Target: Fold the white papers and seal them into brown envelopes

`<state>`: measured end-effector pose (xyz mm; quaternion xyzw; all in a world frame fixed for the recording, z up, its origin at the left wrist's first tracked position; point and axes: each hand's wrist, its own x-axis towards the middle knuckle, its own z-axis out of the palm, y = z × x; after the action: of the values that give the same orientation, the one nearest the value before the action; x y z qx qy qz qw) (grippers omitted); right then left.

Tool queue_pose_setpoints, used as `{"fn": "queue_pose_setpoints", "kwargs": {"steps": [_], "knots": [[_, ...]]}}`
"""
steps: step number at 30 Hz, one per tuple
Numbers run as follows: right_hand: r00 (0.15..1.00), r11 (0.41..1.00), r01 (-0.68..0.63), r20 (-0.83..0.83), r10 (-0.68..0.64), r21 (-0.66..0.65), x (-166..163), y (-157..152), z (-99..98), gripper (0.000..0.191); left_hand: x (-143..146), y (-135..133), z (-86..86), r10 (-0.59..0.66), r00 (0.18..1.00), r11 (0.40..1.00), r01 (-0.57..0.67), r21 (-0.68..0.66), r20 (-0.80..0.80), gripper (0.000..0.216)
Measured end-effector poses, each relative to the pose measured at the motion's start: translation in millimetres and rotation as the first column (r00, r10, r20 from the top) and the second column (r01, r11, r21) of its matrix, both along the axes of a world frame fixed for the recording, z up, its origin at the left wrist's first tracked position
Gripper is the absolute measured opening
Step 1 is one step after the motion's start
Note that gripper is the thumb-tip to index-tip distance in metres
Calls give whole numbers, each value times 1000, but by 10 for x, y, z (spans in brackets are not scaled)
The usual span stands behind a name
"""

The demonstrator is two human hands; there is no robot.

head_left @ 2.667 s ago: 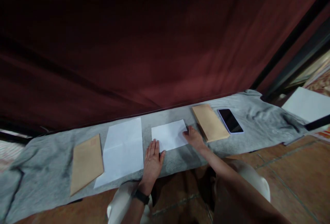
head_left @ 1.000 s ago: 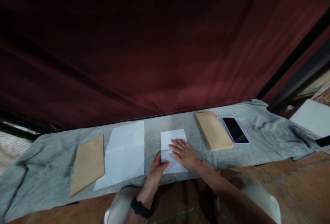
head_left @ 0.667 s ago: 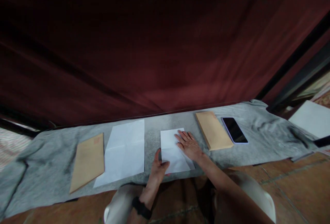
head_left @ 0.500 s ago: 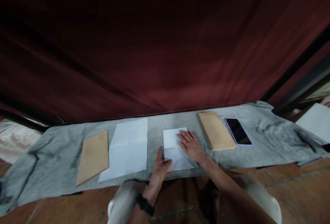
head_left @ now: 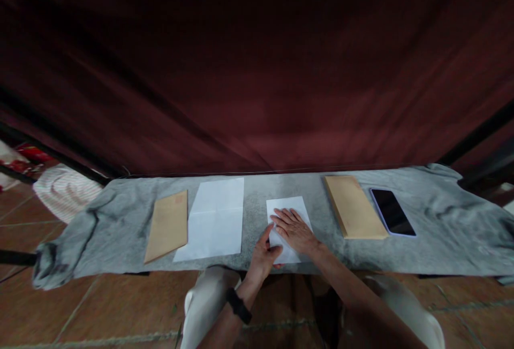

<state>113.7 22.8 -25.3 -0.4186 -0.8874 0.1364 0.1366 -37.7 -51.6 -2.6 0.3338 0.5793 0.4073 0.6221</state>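
A small folded white sheet (head_left: 286, 207) lies on the grey cloth (head_left: 120, 215) in front of me. My right hand (head_left: 295, 229) lies flat on it, fingers stretched out. My left hand (head_left: 264, 255) pinches the sheet's near left edge between thumb and fingers; a black watch is on that wrist. A larger creased white sheet (head_left: 214, 218) lies to the left, a brown envelope (head_left: 167, 224) beyond it. Another brown envelope (head_left: 353, 207) and a black phone (head_left: 392, 211) lie to the right.
A dark red curtain (head_left: 257, 70) hangs right behind the cloth-covered bench. The floor is brown tile (head_left: 100, 311). A striped pale fabric (head_left: 66, 191) lies at the far left. My knees in pale trousers (head_left: 206, 298) show below the bench.
The folded sheet was turned from lying wide to lying lengthwise. My right hand came onto it and pressed along it; my left hand went from flat beside it to gripping its near edge. The view swung left.
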Motion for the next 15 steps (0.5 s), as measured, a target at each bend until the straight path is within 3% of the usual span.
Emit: {"fn": "queue_pose_setpoints", "kwargs": {"steps": [7,10,15], "knots": [[985,988,154,76,-155,20,201,187,-51,47,-128,-16,-78,-43,995,997,48,-54,89,58],[987,989,148,65,-147,-23,454,210,-35,49,-191,-31,-51,-25,995,995,33,-89,95,56],[993,991,85,-79,-93,-101,914,86,-49,72,-267,-44,-3,43,978,995,-24,-95,204,43]]}}
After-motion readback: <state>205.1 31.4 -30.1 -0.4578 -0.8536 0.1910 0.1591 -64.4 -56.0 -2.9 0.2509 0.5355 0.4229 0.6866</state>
